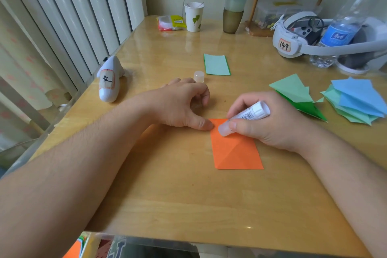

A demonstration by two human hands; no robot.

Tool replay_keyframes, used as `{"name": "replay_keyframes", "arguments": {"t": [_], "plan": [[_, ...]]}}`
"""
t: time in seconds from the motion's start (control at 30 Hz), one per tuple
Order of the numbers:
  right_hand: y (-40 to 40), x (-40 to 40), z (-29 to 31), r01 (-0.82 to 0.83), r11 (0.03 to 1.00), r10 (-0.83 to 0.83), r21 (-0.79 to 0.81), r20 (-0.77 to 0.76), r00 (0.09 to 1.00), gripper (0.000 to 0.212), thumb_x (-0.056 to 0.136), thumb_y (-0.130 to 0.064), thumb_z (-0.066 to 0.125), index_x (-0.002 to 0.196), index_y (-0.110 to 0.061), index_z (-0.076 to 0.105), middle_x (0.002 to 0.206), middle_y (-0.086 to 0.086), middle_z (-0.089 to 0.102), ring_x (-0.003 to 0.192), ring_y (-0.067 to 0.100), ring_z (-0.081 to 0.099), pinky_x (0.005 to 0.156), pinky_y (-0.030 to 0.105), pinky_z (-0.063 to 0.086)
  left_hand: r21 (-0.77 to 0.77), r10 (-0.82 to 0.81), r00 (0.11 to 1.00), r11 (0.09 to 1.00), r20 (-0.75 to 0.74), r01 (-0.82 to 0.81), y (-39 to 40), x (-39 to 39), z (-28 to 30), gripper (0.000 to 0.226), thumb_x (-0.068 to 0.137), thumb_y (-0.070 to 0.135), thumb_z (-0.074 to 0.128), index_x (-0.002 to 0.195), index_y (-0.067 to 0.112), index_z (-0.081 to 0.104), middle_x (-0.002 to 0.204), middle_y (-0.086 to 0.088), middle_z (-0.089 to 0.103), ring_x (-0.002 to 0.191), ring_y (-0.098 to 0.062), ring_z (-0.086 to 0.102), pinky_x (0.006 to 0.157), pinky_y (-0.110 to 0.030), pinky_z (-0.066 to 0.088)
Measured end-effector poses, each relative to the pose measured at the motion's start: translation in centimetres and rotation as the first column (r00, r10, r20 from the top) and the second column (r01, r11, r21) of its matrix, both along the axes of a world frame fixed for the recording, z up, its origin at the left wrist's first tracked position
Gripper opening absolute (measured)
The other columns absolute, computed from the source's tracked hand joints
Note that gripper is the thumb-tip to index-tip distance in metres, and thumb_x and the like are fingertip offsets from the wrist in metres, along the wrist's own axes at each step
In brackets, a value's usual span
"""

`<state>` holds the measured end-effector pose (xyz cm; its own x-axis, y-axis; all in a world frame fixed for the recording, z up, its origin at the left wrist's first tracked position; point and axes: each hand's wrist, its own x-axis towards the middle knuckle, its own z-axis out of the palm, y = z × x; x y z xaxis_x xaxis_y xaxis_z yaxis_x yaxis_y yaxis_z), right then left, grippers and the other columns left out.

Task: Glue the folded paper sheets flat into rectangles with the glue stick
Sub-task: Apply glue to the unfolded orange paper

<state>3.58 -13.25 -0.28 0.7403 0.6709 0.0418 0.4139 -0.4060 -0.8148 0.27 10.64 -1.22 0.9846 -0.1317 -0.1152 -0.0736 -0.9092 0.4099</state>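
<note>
An orange folded paper sheet [235, 150] lies flat as a rectangle on the wooden table [167, 195], with diagonal creases showing. My right hand [270, 123] grips a white glue stick [245, 117], its uncapped tip pressed on the sheet's top left corner. My left hand [182, 104] rests beside it, its thumb tip pinning the sheet's top left edge. The glue stick's clear cap [199, 76] stands upright behind my left hand. A pale green rectangle of folded paper [216, 64] lies flat farther back.
Folded green sheets [297, 94] and a stack of blue and green sheets [356, 100] lie at the right. A white figurine [110, 80] stands at the left edge. A paper cup [193, 16], a headset [297, 35] and a water bottle [343, 27] stand at the back.
</note>
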Motion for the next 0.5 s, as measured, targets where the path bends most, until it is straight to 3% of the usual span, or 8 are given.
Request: {"name": "replay_keyframes", "arguments": {"t": [0.1,0.23,0.33,0.43,0.5], "plan": [[-0.8,0.4,0.2,-0.005,1.000,0.005,-0.016,-0.006,1.000,0.028,0.065,-0.036,0.093,0.080,-0.023,0.073,0.070,-0.009,0.064,0.065,0.007,0.052,0.062,0.029,0.039,-0.006,0.003,1.000,1.000,-0.001,-0.003,0.0,0.0,0.0,0.063,0.050,0.083,0.065,0.096,0.042,0.051,0.106,0.019,0.049,0.111,-0.016,0.042,0.106,-0.044,0.041],[-1.6,0.9,0.6,-0.019,1.000,0.019,-0.006,0.009,1.000,0.038,0.053,-0.051,0.078,0.076,-0.022,0.070,0.074,0.006,0.068,0.067,0.011,0.053,0.064,0.033,0.039,-0.012,-0.009,1.000,1.000,-0.003,0.009,0.1,-0.1,0.0,0.061,0.051,0.083,0.066,0.095,0.043,0.051,0.105,0.020,0.047,0.109,-0.015,0.041,0.106,-0.044,0.041],[-1.9,1.2,0.8,-0.023,1.000,0.024,-0.019,0.026,0.999,0.038,0.051,-0.050,0.072,0.075,-0.020,0.068,0.075,0.008,0.070,0.065,0.010,0.054,0.061,0.031,0.039,-0.014,-0.005,1.000,1.000,-0.009,0.005,0.1,-0.1,0.1,0.061,0.050,0.083,0.065,0.094,0.043,0.051,0.104,0.021,0.047,0.109,-0.014,0.041,0.105,-0.044,0.041],[-2.2,1.3,0.7,-0.051,0.998,0.052,-0.027,0.014,0.999,0.023,0.062,-0.030,0.072,0.075,-0.013,0.065,0.069,-0.003,0.075,0.061,0.000,0.060,0.056,0.016,0.040,-0.010,-0.006,1.000,1.000,-0.011,0.006,0.1,-0.1,0.1,0.062,0.051,0.083,0.064,0.095,0.042,0.052,0.105,0.020,0.047,0.110,-0.015,0.041,0.106,-0.044,0.041],[-2.3,1.5,0.6,-0.064,0.998,0.064,-0.017,0.006,0.998,0.015,0.068,-0.019,0.067,0.077,-0.008,0.063,0.071,-0.002,0.077,0.062,-0.002,0.063,0.055,0.012,0.041,-0.013,-0.007,1.000,1.000,-0.012,0.007,0.1,-0.1,0.2,0.063,0.051,0.083,0.064,0.096,0.042,0.052,0.105,0.020,0.047,0.110,-0.015,0.041,0.106,-0.045,0.041]]}}
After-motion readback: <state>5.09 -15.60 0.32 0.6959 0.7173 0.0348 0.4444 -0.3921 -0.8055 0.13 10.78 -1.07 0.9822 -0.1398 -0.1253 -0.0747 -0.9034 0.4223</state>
